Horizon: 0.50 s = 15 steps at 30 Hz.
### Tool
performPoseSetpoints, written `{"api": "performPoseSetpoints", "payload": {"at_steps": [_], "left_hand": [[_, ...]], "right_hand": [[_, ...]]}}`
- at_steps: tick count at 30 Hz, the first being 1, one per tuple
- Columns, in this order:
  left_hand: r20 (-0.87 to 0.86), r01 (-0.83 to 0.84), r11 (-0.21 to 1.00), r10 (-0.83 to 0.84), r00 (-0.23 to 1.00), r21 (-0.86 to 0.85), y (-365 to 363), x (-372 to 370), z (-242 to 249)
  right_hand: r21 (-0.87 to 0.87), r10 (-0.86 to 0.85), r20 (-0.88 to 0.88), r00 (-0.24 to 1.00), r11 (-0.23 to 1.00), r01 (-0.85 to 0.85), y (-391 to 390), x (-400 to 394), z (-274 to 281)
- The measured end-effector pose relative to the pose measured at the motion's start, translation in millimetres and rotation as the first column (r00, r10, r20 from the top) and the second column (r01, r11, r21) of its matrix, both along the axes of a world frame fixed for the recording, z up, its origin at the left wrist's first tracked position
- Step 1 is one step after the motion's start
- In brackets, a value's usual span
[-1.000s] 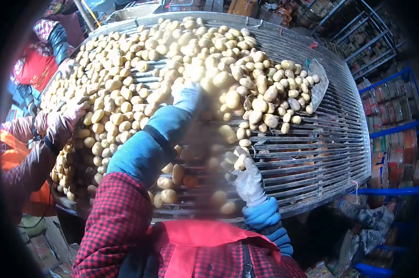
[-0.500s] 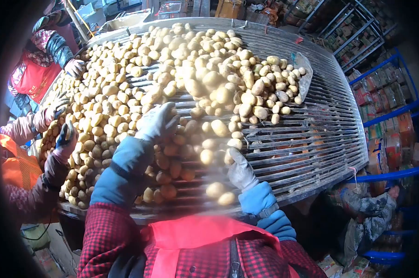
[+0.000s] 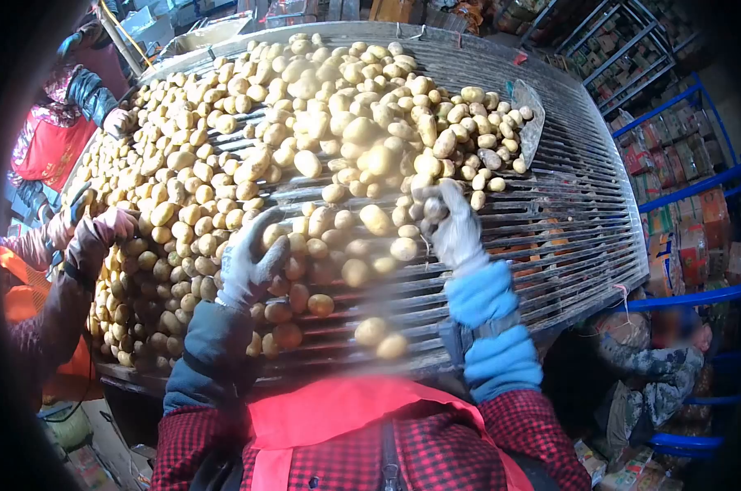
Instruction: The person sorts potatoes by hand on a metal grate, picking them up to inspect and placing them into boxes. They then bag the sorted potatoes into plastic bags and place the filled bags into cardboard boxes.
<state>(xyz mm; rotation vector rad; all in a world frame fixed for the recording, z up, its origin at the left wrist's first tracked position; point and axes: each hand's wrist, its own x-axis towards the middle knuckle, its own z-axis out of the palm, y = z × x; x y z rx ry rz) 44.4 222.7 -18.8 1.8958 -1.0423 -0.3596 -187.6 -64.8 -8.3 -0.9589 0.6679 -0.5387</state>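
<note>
Many potatoes (image 3: 194,164) lie spread over a slatted metal table (image 3: 551,237). My left hand (image 3: 252,260), in a pale glove, has its fingers apart at the near edge of the pile, with potatoes beside its thumb. My right hand (image 3: 455,233), also gloved and blurred by motion, is at the pile's right side, its fingers curled by a darker potato (image 3: 434,210); whether it grips that potato is unclear. Two potatoes (image 3: 380,338) rest on the slats close to my body. A smeared patch covers the middle of the view.
Co-workers' hands (image 3: 118,222) reach into the pile from the left, and another gloved hand (image 3: 120,123) is farther back. A clear scoop-like piece (image 3: 532,123) stands at the pile's right. Blue racks (image 3: 690,303) hold boxes; a person (image 3: 653,360) crouches at the right.
My left hand has moved down and slightly left, nearer to me. My right hand has gone forward and right, up to the pile's edge. Co-workers' hands on the left have shifted.
</note>
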Motion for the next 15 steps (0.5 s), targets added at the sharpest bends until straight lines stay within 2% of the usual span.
{"api": "performPoseSetpoints", "payload": {"at_steps": [1,3,4,6,7,8,9,10,12,15], "left_hand": [[-0.066,-0.065,0.996,0.061,0.996,-0.056,1.6,2.4,-16.5],[-0.188,-0.155,0.981,0.132,0.973,-0.113,-0.7,2.2,-21.8],[-0.102,-0.155,0.984,0.145,0.984,-0.092,1.9,5.1,-28.2],[0.024,-0.164,0.98,0.167,0.986,-0.114,4.4,2.6,-34.9],[0.065,-0.179,0.978,0.187,0.98,-0.108,5.4,0.4,-37.1],[0.1,-0.152,0.983,0.163,0.982,-0.104,6.3,-2.1,-37.1],[0.135,-0.126,0.987,0.139,0.981,-0.098,6.2,-4.2,-34.0],[0.256,-0.078,0.993,0.098,0.962,-0.089,4.8,-5.9,-27.1],[0.325,-0.09,0.994,0.108,0.94,-0.069,4.2,-8.0,-34.4],[0.342,-0.079,0.994,0.1,0.934,-0.076,4.1,-6.4,-35.3]], "right_hand": [[-0.102,-0.014,-0.127,0.992,0.995,0.002,-16.8,9.1,9.3],[-0.494,-0.175,-0.329,0.928,0.869,-0.011,-39.1,34.2,18.1],[-0.601,-0.188,-0.401,0.897,0.793,-0.102,-64.9,48.6,-6.6],[-0.727,-0.288,-0.617,0.733,0.566,-0.39,-62.7,66.6,16.6],[-0.723,-0.362,-0.687,0.631,0.436,-0.537,-62.4,77.6,24.7],[-0.616,-0.398,-0.782,0.48,0.369,-0.696,-73.4,89.9,16.0],[-0.549,-0.401,-0.817,0.414,0.323,-0.771,-69.2,99.5,23.4],[-0.472,-0.408,-0.846,0.343,0.276,-0.837,-66.0,108.5,32.1],[-0.337,-0.408,-0.882,0.235,0.198,-0.92,-68.0,119.4,29.8],[-0.14,-0.244,-0.966,0.09,0.198,-0.97,-72.9,123.5,40.2]]}}
